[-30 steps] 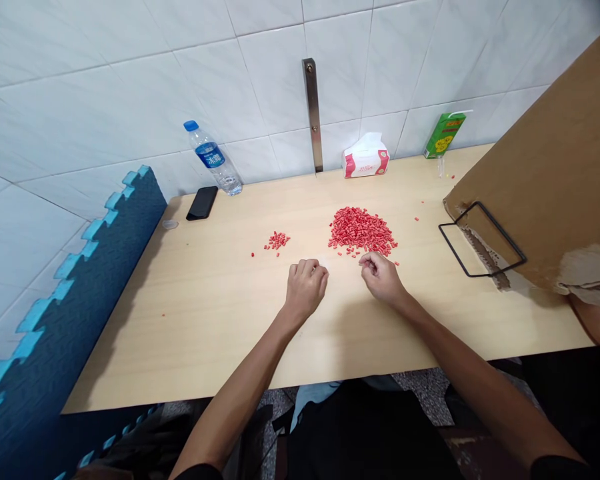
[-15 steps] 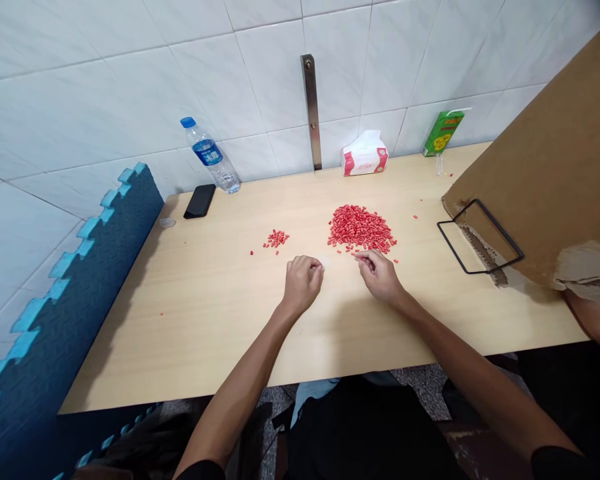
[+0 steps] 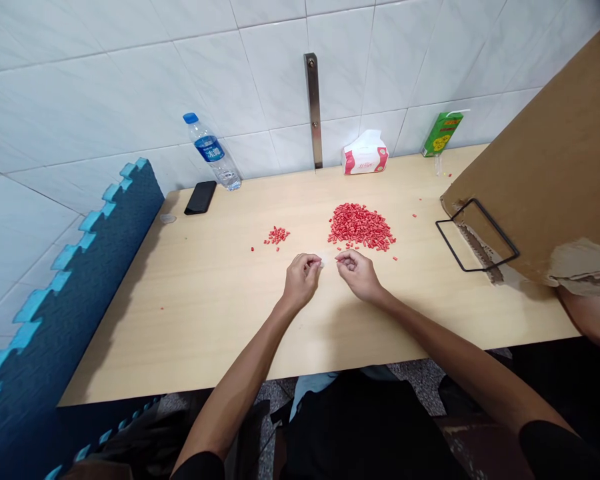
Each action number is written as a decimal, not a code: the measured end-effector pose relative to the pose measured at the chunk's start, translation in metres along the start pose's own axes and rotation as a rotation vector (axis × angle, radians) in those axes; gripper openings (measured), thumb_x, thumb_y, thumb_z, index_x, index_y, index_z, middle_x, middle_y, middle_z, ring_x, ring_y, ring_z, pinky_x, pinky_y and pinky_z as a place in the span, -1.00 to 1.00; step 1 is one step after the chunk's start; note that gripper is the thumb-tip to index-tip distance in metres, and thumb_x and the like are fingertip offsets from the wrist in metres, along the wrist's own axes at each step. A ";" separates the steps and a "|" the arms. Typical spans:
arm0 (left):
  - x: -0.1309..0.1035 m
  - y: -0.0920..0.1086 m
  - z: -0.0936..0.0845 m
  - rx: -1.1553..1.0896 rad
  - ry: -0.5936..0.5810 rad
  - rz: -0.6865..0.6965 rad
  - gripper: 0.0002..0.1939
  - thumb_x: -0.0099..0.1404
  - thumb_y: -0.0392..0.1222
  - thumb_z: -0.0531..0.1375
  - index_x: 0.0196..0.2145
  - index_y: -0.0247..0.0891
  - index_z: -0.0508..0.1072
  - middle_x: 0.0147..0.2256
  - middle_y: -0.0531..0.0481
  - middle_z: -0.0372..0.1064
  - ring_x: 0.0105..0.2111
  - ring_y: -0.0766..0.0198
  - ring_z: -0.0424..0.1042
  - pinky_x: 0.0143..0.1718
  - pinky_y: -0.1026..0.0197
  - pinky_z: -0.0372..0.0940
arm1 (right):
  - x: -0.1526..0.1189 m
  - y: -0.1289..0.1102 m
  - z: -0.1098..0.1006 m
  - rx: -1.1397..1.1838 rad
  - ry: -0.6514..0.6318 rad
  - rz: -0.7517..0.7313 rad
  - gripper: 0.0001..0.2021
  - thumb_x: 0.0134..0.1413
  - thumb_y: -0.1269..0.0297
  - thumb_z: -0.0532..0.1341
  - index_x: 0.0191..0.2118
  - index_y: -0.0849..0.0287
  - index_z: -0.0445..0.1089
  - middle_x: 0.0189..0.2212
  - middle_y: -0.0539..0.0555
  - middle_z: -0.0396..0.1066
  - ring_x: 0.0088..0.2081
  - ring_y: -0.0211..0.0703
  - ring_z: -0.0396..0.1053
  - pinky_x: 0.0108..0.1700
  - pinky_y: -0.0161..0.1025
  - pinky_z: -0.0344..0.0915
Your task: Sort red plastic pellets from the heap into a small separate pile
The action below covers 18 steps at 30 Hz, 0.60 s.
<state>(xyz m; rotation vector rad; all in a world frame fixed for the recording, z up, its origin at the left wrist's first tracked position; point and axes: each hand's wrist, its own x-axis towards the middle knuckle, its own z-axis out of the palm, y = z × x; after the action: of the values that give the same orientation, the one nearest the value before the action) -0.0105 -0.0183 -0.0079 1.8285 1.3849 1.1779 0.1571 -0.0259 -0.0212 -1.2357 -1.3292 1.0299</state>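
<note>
Close to the middle of the table (image 3: 205,320), my left hand (image 3: 301,277) is closed in a pinch. A small whitish, see-through thing (image 3: 323,264) shows at its fingertips, too faint to name. Facing it across a narrow gap, my right hand (image 3: 357,272) is closed too, pinching a small red piece (image 3: 337,259) between thumb and forefinger. A large pile of small red pieces (image 3: 361,227) lies just beyond my right hand. Farther left, beyond my left hand, is a smaller group of red pieces (image 3: 277,235).
Along the wall stand a water bottle (image 3: 213,153), a tissue pack (image 3: 365,155) and a green drink carton (image 3: 441,135). A black phone (image 3: 201,198) lies at the left. Right of me are a cardboard sheet (image 3: 545,173), a black wire frame (image 3: 500,230) and another person's arm (image 3: 593,317).
My right hand has moved left, away from the edge of the large pile and nearer my left hand, with a red piece in its fingertips. My left hand has hardly moved.
</note>
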 end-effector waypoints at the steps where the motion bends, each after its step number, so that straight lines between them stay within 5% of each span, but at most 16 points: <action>1: 0.000 0.001 0.001 -0.062 0.002 -0.065 -0.87 0.23 -0.19 0.13 -0.32 -0.27 0.44 -0.36 -0.02 0.41 -0.38 0.32 0.35 -0.32 0.26 0.24 | 0.001 0.000 0.001 0.043 0.002 0.024 -0.86 -0.04 0.26 0.21 -0.33 0.18 0.35 -0.54 -0.05 0.28 -0.52 -0.31 0.26 -0.49 -0.33 0.24; 7: -0.003 0.011 0.008 -0.354 0.032 -0.309 -0.83 0.17 -0.12 0.16 -0.39 -0.30 0.43 -0.47 0.03 0.36 -0.47 0.38 0.29 -0.42 0.32 0.20 | 0.001 -0.001 -0.001 0.241 -0.035 0.096 -0.80 -0.05 0.19 0.27 -0.35 0.18 0.31 -0.59 -0.07 0.33 -0.56 -0.31 0.33 -0.51 -0.33 0.30; 18: -0.009 0.008 0.012 -0.210 0.037 -0.187 -0.81 0.22 -0.13 0.15 -0.29 -0.29 0.44 -0.45 0.03 0.37 -0.49 0.38 0.27 -0.42 0.32 0.19 | 0.005 -0.003 -0.009 0.492 -0.157 0.206 -0.64 -0.11 0.03 0.34 -0.31 0.18 0.30 -0.46 0.02 0.48 -0.48 -0.23 0.48 -0.37 -0.24 0.44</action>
<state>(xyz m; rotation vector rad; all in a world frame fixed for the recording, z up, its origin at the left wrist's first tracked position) 0.0028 -0.0284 -0.0096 1.5062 1.3631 1.2146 0.1654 -0.0218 -0.0162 -0.9403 -0.9881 1.5202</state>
